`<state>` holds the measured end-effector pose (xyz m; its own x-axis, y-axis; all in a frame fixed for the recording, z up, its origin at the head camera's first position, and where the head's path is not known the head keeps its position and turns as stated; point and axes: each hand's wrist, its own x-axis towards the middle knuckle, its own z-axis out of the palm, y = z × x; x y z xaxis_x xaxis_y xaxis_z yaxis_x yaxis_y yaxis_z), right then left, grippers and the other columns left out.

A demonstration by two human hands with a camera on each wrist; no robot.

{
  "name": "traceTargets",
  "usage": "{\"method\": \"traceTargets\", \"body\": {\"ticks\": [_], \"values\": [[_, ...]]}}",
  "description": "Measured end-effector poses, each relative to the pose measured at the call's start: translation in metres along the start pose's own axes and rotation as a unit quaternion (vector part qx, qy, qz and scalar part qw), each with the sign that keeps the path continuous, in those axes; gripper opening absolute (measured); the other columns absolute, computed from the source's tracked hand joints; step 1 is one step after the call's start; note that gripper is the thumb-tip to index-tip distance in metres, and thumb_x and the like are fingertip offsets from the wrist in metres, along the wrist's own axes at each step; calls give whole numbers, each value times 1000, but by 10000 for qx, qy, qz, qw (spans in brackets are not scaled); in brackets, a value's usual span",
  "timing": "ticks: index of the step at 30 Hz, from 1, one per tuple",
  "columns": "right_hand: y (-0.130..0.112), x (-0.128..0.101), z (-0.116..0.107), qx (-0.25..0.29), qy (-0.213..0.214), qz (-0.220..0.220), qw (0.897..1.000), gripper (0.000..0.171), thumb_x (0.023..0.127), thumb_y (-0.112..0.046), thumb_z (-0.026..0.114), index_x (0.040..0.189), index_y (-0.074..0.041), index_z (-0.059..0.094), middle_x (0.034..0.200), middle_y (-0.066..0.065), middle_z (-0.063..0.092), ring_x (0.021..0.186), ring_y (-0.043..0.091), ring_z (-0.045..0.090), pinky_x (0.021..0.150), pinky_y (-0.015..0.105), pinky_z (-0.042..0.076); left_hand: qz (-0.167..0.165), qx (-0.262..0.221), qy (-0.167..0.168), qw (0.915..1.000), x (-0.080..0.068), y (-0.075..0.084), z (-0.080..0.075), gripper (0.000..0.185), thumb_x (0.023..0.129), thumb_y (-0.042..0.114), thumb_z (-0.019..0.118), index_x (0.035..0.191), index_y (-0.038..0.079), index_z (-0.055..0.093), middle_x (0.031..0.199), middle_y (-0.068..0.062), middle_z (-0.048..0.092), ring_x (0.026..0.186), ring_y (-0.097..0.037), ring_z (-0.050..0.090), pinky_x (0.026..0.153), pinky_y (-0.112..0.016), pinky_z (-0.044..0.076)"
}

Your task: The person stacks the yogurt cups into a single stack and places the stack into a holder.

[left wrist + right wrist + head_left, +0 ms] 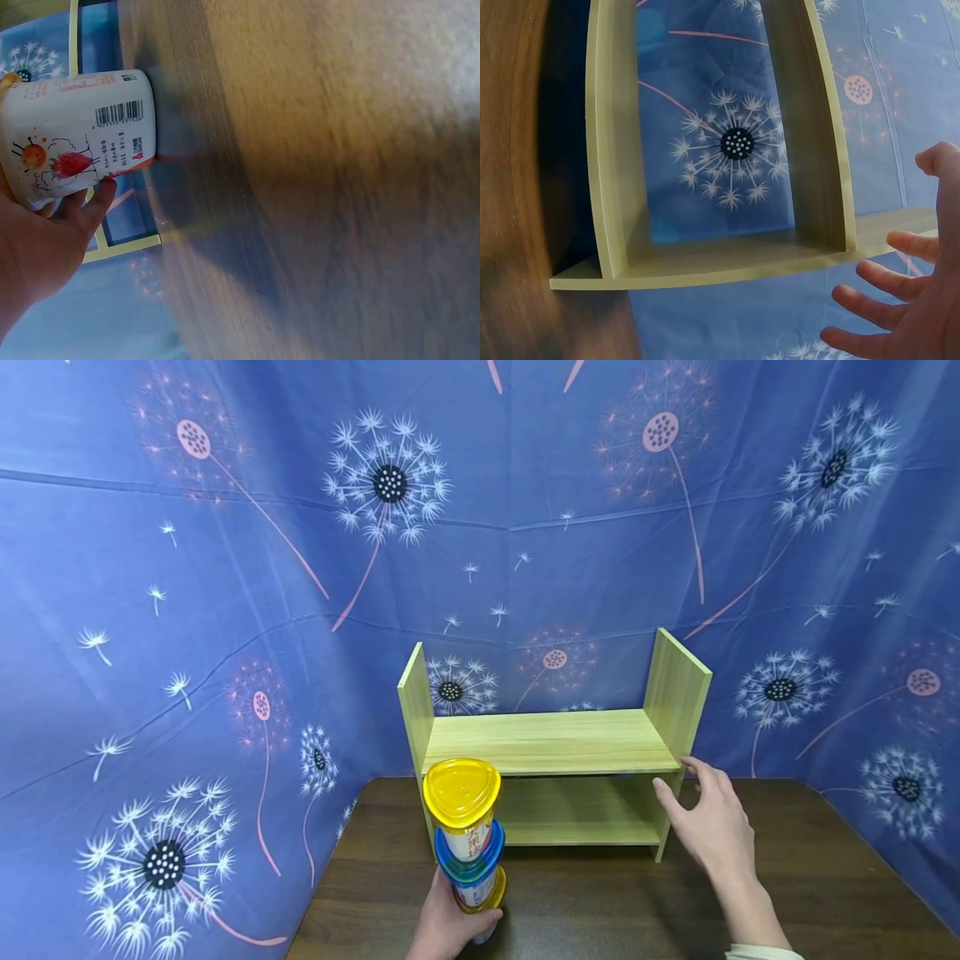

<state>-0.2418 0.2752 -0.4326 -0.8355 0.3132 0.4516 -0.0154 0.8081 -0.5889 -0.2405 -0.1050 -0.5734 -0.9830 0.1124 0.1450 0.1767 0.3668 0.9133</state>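
Note:
My left hand [450, 927] grips the bottom of a stack of three lidded cups [465, 835], held upright just in front of the shelf's left end. The top lid is yellow [461, 792], the middle lid blue [470, 860]. In the left wrist view the fingers curl round the white printed bottom cup [79, 135] close above the table. My right hand [708, 822] is open with spread fingers, right beside the front right corner of the light wooden shelf [551, 742]; contact is unclear. The right wrist view shows the spread fingers [889, 289] next to the shelf frame [720, 262].
The two-level shelf stands on a dark wooden table [600, 902] and holds nothing. Blue dandelion-print cloth [225, 568] hangs behind and on both sides of the table.

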Motion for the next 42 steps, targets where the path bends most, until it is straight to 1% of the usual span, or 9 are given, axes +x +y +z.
{"method": "traceTargets", "body": {"ticks": [6,9,13,18,23,29,36,38,42], "values": [[5,2,-1,-31,52,93,9999,69,96,-57,59,146,-12,48,139,22,48,116,46,54,68,66,45,13,75,-11,10000,0,0,0,98,68,30,95,145,10,37,137,-12,52,119,-31,57,101,-61,45],[8,3,-2,-23,45,112,9999,70,96,-58,59,146,-11,47,139,23,48,115,46,54,67,66,44,26,14,-29,10000,0,-1,0,98,69,29,95,145,11,36,137,-12,52,119,-31,57,101,-60,45],[11,6,-2,-22,43,149,9999,71,96,-57,59,147,-10,46,138,24,48,114,52,53,69,68,44,26,8,-28,10000,0,-1,0,98,68,29,95,145,11,37,137,-11,52,119,-30,57,101,-60,45],[13,9,0,-30,-21,231,9997,73,96,-58,57,149,-8,44,140,25,48,115,55,51,72,69,44,-19,29,5,10000,0,-1,0,98,68,31,95,145,11,37,136,-11,53,118,-30,58,101,-60,46],[15,13,1,1,-155,302,9994,78,97,-59,55,151,-4,40,140,26,47,117,56,49,76,69,43,-12,-11,16,10000,0,-2,0,99,68,31,95,145,11,37,137,-11,53,118,-30,58,100,-59,46],[14,17,5,21,-358,289,9989,83,98,-61,52,151,0,36,143,29,46,122,56,46,80,70,43,-49,-45,-19,10000,0,-2,0,99,67,30,96,145,12,37,137,-11,53,118,-31,57,100,-61,46],[11,26,8,411,-236,112,9988,77,99,-54,55,147,5,38,131,37,54,115,59,51,86,68,43,-1,-58,5,10000,1,-2,0,98,68,29,95,145,12,37,137,-9,53,117,-29,58,100,-60,47],[12,28,8,523,-248,67,9983,76,100,-51,55,146,6,38,130,39,54,115,60,50,88,68,43,-19,-65,23,10000,2,-3,1,97,68,29,95,144,13,38,136,-9,53,117,-29,58,100,-59,47],[14,30,11,643,-261,47,9976,73,102,-48,55,146,6,37,129,41,54,115,58,53,88,67,45,-17,-22,-7,10000,1,-3,0,97,68,29,95,144,10,37,136,-11,53,117,-31,58,99,-60,47]]}}
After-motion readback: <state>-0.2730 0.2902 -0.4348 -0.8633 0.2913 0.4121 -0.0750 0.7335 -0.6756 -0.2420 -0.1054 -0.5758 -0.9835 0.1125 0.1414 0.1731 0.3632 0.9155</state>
